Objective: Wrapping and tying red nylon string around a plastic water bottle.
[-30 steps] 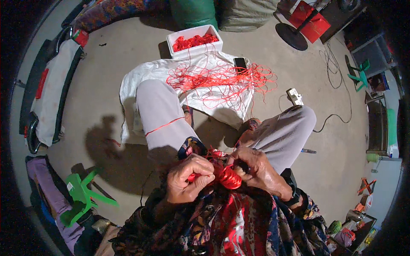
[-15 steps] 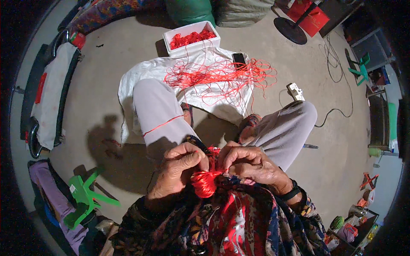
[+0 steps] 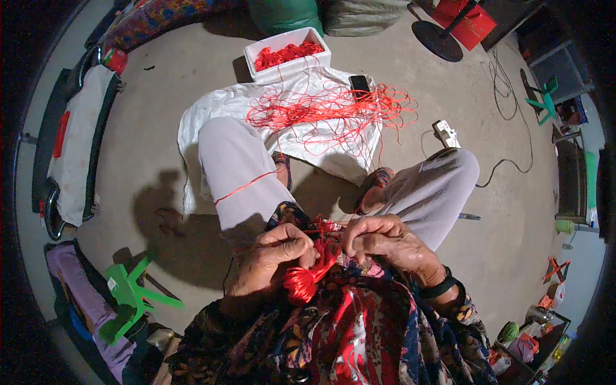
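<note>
In front of my lap hangs a red cord tassel, its rounded looped end low and its strands rising between my hands. My left hand is closed, with thumb and forefinger pinching beside the tassel's upper strands. A little to the right, my right hand is also closed, fingers curled, apart from the tassel's body. A thin red strand seems to run across to its fingertips, partly hidden by them. Another thin red cord lies across my left thigh.
Ahead, a tangle of red cord covers a white sheet, with a black phone there. Behind stands a white foam box of red cord. A power strip lies right; a green stool is at left.
My right hand has moved slightly right and up, away from the tassel. The tassel has tilted, and its tied strands now show more between my hands.
</note>
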Tool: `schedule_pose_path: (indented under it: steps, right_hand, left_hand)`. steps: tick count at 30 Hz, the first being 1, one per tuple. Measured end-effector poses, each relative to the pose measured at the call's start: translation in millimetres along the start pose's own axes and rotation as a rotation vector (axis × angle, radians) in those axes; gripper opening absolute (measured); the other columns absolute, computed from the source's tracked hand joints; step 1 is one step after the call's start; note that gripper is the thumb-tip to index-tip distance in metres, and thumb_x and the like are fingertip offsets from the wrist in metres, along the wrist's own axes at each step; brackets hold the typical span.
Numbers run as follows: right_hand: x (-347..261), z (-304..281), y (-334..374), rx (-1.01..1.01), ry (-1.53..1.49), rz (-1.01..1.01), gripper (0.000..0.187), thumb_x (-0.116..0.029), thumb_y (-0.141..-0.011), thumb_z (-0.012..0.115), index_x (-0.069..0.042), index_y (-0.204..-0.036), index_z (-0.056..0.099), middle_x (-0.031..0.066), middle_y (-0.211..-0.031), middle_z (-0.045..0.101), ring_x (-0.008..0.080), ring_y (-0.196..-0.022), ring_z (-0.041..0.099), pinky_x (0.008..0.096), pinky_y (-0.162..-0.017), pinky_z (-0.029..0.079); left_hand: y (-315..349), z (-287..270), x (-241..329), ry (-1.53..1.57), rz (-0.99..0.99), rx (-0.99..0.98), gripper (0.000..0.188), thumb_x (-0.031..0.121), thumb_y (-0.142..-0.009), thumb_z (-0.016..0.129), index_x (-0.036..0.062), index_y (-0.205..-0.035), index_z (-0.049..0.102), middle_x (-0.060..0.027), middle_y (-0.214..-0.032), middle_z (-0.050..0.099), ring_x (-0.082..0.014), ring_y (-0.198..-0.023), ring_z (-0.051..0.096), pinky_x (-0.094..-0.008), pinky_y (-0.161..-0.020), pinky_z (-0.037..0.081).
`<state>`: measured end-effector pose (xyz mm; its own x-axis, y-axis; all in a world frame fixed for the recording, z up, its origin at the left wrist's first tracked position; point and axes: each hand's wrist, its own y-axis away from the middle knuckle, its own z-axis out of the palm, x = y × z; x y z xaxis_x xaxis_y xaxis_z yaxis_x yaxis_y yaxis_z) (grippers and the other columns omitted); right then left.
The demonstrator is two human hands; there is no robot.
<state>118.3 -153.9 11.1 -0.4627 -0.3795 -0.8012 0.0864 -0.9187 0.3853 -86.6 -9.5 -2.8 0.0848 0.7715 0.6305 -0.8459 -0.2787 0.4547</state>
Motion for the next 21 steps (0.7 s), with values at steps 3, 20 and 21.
schedule_pose_path:
  steps: [3,20,21]
  right_hand:
    - [3,-11,6,0.002,0.067,0.035,0.012,-0.008,-0.092,0.052,-0.003,-0.098,0.062,0.0003,-0.091,0.063,0.0062,-0.081,0.058,0.0223,-0.072,0.048]
    - [4,10,-8,-0.032,0.536,-0.378,0.019,-0.017,-0.085,0.070,-0.002,-0.096,0.067,0.0071,-0.086,0.065,0.0189,-0.083,0.061,0.0328,-0.080,0.047]
    - [4,9,-8,-0.037,0.482,-0.346,0.018,-0.017,-0.087,0.068,-0.002,-0.096,0.067,0.0077,-0.086,0.066,0.0181,-0.083,0.062,0.0326,-0.080,0.047]
  left_hand:
    - [0,4,0,-0.111,0.024,-0.027,0.021,0.020,-0.092,0.060,-0.0003,-0.087,0.058,-0.0092,-0.072,0.061,-0.0212,-0.079,0.060,-0.0365,-0.081,0.048]
    - [7,-2,-15,-0.048,0.217,-0.001,0.013,0.013,-0.095,0.055,0.0007,-0.095,0.057,-0.0130,-0.074,0.062,-0.0250,-0.077,0.061,-0.0420,-0.080,0.048]
    - [8,0,-13,-0.033,0.202,0.007,0.013,0.013,-0.095,0.055,0.0008,-0.095,0.057,-0.0130,-0.074,0.062,-0.0249,-0.077,0.061,-0.0416,-0.079,0.049]
